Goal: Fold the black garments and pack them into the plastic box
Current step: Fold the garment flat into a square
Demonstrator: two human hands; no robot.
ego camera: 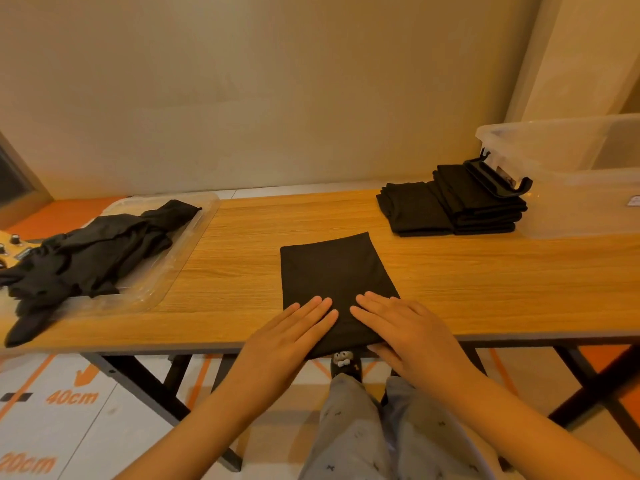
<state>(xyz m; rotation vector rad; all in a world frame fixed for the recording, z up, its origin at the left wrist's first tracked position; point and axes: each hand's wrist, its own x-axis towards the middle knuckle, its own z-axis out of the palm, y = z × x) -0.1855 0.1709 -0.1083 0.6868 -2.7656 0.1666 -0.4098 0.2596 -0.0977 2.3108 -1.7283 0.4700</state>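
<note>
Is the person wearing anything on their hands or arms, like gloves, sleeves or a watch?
No. The left hand and right hand are bare, with no gloves, rings or watch in sight. Both forearms are uncovered as far as the picture shows; no sleeve appears.

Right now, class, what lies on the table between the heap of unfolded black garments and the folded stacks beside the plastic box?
In the head view, one flat black garment lies there, the left hand and right hand pressing its near end.

Matt black cloth is seen in the garment (334,271); the tabletop (242,265) is smooth wood-grain; the box (581,188) is glossy clear plastic.
</note>
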